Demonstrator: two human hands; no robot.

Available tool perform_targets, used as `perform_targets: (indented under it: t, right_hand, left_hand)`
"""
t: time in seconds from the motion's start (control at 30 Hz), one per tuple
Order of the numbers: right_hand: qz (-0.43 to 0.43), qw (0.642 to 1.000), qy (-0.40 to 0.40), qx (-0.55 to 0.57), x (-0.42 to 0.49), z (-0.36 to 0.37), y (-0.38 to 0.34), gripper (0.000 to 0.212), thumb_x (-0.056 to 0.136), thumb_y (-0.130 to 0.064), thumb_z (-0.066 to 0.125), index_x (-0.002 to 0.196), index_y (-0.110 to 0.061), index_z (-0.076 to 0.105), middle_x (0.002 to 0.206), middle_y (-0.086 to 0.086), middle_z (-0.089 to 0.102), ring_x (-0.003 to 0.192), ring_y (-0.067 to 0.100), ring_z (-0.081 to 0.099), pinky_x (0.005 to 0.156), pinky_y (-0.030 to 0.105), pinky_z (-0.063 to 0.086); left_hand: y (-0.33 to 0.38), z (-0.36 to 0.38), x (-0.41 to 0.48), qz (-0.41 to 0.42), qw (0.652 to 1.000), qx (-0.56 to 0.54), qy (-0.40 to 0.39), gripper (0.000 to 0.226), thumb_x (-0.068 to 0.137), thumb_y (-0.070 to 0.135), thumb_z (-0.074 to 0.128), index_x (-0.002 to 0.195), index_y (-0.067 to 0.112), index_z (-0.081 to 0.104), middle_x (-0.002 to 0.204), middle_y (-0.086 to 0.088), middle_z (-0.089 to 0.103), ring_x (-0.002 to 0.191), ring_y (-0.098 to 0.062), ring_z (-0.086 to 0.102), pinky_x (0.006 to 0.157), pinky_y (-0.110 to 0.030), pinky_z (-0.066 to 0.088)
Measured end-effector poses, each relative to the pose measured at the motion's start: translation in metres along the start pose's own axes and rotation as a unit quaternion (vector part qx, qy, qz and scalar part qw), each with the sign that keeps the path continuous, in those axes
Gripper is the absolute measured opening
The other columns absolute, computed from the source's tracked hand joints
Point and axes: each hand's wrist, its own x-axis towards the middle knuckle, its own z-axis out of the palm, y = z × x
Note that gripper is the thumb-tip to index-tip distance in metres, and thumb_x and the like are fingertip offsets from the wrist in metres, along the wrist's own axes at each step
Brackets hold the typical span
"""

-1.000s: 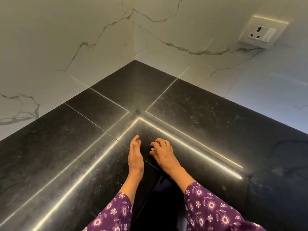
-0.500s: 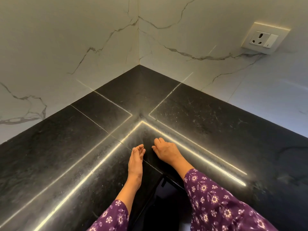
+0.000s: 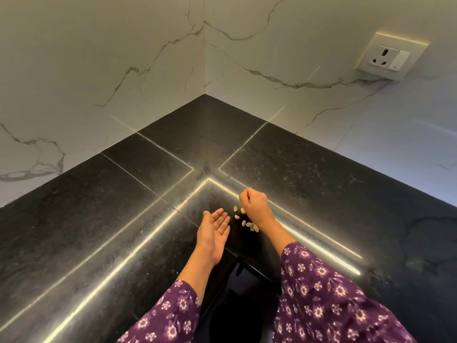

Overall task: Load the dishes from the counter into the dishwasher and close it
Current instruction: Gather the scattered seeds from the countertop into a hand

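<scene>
Since no dish shows anywhere on the black polished stone worktop [image 3: 99,219], the loading step looks finished or out of sight, and the step in hand seems to be clearing crumbs from the surface. Only the head view is given. Straight out from the corner of the two white veined marble walls [image 3: 204,70], towards the person, lie several small pale oval pieces like seeds or husks [image 3: 247,222]. It is unclear whether they rest on the stone or are dropping. The left hand [image 3: 214,235] is just left of them, palm up, fingers relaxed and spread wide, holding nothing. The right hand [image 3: 256,206] is just right of them, fingers curled in a loose fist with its edge touching one piece. Whether it encloses any cannot be told. Nearest the person, a dark glossy shape [image 3: 242,293] sits below the worktop edge, possibly the dishwasher. The next move likely calls for brushing the pieces into the open palm without scattering them.
</scene>
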Motion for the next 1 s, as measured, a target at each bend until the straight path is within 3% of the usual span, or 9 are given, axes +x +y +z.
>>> perform_targets:
  t: [0.17, 0.27, 0.33, 0.4, 0.47, 0.63, 0.83, 0.9, 1.0]
  right_hand:
    - [-0.061, 0.994, -0.011, 0.095, -0.026, 0.009, -0.016, 0.024, 0.085, -0.023, 0.043, 0.065, -0.014, 0.05, 0.059, -0.005, 0.05, 0.055, 0.005, 0.044, 0.057, 0.029, 0.04]
    - [-0.102, 0.992, 0.001, 0.079, -0.037, 0.018, -0.015, 0.019, 0.083, -0.029, 0.041, 0.069, -0.024, 0.053, 0.07, -0.005, 0.057, 0.064, 0.005, 0.051, 0.061, 0.024, 0.041]
    - [-0.088, 0.99, 0.015, 0.107, -0.039, 0.017, -0.015, 0.019, 0.084, -0.025, 0.043, 0.068, -0.026, 0.053, 0.072, -0.007, 0.057, 0.068, 0.005, 0.052, 0.064, 0.02, 0.04]
    - [-0.077, 0.988, 0.023, 0.135, -0.04, 0.016, -0.013, 0.021, 0.082, -0.023, 0.044, 0.064, -0.026, 0.055, 0.07, -0.011, 0.058, 0.073, 0.009, 0.054, 0.067, 0.023, 0.042]
    - [-0.081, 0.985, 0.018, 0.15, -0.044, 0.014, -0.012, 0.021, 0.08, -0.019, 0.045, 0.066, -0.02, 0.061, 0.071, -0.01, 0.061, 0.079, 0.011, 0.055, 0.072, 0.026, 0.045]
    - [-0.111, 0.982, 0.018, 0.15, -0.048, 0.008, -0.012, 0.027, 0.079, 0.004, 0.042, 0.077, -0.012, 0.063, 0.081, -0.003, 0.062, 0.079, 0.01, 0.057, 0.072, 0.018, 0.046]
    - [-0.068, 0.98, 0.057, 0.179, -0.041, -0.01, -0.01, 0.03, 0.083, 0.004, 0.043, 0.085, -0.019, 0.063, 0.087, -0.004, 0.063, 0.081, 0.001, 0.057, 0.075, 0.019, 0.046]
    - [-0.084, 0.99, 0.082, 0.079, -0.034, -0.016, 0.008, 0.02, 0.089, -0.021, 0.046, 0.098, -0.018, 0.063, 0.099, -0.008, 0.061, 0.094, -0.004, 0.048, 0.086, 0.018, 0.037]
    - [-0.104, 0.988, -0.013, -0.118, -0.027, -0.015, 0.038, 0.059, 0.083, -0.061, 0.03, 0.127, -0.027, 0.052, 0.117, -0.002, 0.049, 0.108, 0.014, 0.039, 0.095, 0.029, 0.031]
  left_hand:
    - [-0.002, 0.034, 0.002, -0.091, 0.994, -0.051, -0.025, 0.053, 0.098, 0.047, 0.033, 0.099, 0.001, 0.06, 0.081, -0.016, 0.067, 0.081, -0.028, 0.066, 0.075, -0.036, 0.054]
    - [-0.008, 0.043, 0.004, -0.081, 0.994, -0.067, -0.028, 0.037, 0.089, 0.04, 0.051, 0.106, 0.009, 0.063, 0.11, -0.017, 0.062, 0.12, -0.033, 0.053, 0.105, -0.046, 0.041]
    - [-0.011, 0.044, 0.006, -0.081, 0.993, -0.082, -0.033, 0.031, 0.085, 0.031, 0.053, 0.105, 0.01, 0.064, 0.112, -0.016, 0.06, 0.117, -0.032, 0.056, 0.104, -0.045, 0.041]
    - [-0.012, 0.042, 0.007, -0.093, 0.991, -0.097, -0.013, 0.024, 0.091, 0.024, 0.048, 0.087, 0.007, 0.064, 0.086, -0.011, 0.065, 0.083, -0.024, 0.067, 0.076, -0.032, 0.057]
    - [-0.013, 0.042, 0.009, -0.1, 0.988, -0.116, 0.005, 0.026, 0.093, 0.019, 0.044, 0.076, 0.009, 0.061, 0.071, -0.007, 0.063, 0.064, -0.019, 0.064, 0.054, -0.024, 0.056]
    - [-0.009, 0.05, 0.003, -0.096, 0.983, -0.157, 0.001, 0.038, 0.097, 0.017, 0.038, 0.065, 0.012, 0.057, 0.049, -0.003, 0.058, 0.043, -0.014, 0.06, 0.044, -0.019, 0.051]
    - [-0.003, 0.045, -0.001, -0.112, 0.98, -0.163, -0.017, 0.029, 0.096, 0.015, 0.035, 0.081, 0.006, 0.058, 0.071, -0.011, 0.066, 0.068, -0.022, 0.067, 0.065, -0.031, 0.057]
    - [-0.001, 0.038, -0.006, -0.12, 0.98, -0.157, -0.032, 0.027, 0.096, 0.013, 0.037, 0.084, 0.004, 0.059, 0.081, -0.012, 0.064, 0.082, -0.022, 0.063, 0.079, -0.034, 0.052]
    - [-0.001, 0.023, -0.015, -0.114, 0.986, -0.113, -0.05, 0.024, 0.095, 0.011, 0.04, 0.091, 0.001, 0.062, 0.087, -0.013, 0.065, 0.086, -0.022, 0.061, 0.087, -0.034, 0.049]
